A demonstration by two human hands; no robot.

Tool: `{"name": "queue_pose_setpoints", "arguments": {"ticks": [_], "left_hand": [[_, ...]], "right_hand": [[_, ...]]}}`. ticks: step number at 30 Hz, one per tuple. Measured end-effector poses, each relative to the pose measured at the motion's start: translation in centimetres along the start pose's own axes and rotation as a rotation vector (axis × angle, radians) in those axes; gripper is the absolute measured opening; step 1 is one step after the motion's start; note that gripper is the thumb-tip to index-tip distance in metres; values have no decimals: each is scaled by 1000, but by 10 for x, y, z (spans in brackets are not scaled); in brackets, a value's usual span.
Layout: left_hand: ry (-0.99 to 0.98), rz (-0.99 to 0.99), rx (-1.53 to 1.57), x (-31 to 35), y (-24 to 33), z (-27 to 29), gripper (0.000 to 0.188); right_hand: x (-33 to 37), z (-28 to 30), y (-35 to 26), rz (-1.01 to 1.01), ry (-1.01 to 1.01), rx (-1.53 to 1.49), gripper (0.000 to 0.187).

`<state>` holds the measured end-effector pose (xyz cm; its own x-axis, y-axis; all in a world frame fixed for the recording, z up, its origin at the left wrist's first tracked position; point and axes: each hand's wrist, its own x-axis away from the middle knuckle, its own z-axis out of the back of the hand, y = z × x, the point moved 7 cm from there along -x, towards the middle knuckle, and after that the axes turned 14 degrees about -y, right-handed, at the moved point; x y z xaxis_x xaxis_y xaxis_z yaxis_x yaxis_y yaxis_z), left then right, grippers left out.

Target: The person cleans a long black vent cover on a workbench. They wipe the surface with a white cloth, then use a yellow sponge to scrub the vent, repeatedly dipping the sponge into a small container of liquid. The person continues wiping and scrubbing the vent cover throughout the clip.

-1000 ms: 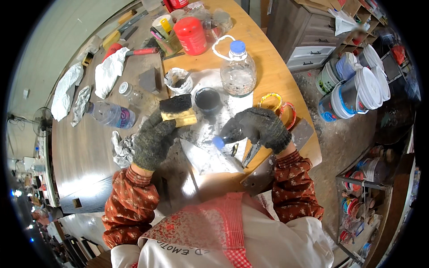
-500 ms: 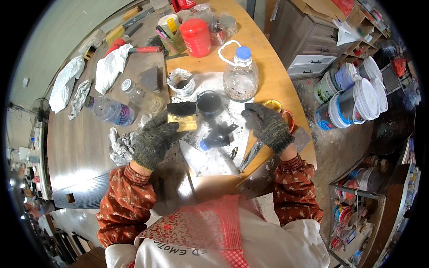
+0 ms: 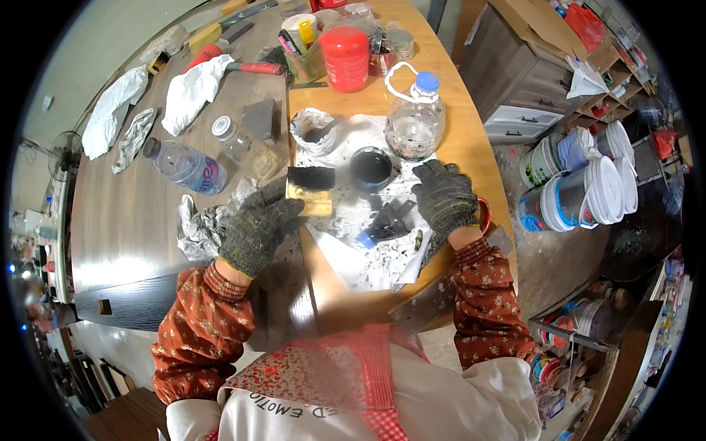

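My left hand, in a dark knitted glove, pinches the left side of a yellow sponge with a black upper part. My gloved right hand holds nothing visible; its fingers reach out beside a big clear bottle with a blue cap and white cord. Between my hands, a round dish of black paint stands on a smeared white sheet. Nearer me on the sheet lies a dark, paint-covered object with a blue end. A red ring shows beside my right wrist.
A white, paint-stained cup stands behind the sponge. To the left are a water bottle, a jar, a grey block and crumpled cloth. Farther back stands a red canister. Buckets stand on the floor at right.
The view has shifted, so the tabletop things appear farther right. My right hand has moved left and away from me, covering the yellow ring. The sponge stays at my left hand.
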<state>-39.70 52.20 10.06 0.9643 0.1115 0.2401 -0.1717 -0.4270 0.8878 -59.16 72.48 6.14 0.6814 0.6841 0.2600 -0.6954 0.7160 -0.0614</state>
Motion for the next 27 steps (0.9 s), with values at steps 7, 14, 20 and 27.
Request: {"name": "queue_pose_setpoints", "arguments": {"ticks": [7, 14, 20, 27], "left_hand": [[-67, -333, -1105, 9, 20, -1, 42], [-68, -198, -935, 4, 0, 19, 40], [-66, -85, -295, -2, 0, 16, 43], [-101, -140, -383, -6, 4, 10, 40]], "right_hand": [[23, 1, -7, 195, 125, -171, 32], [69, 46, -52, 563, 343, -232, 24], [107, -6, -147, 783, 333, 36, 19], [103, -89, -159, 880, 13, -218, 23]]}}
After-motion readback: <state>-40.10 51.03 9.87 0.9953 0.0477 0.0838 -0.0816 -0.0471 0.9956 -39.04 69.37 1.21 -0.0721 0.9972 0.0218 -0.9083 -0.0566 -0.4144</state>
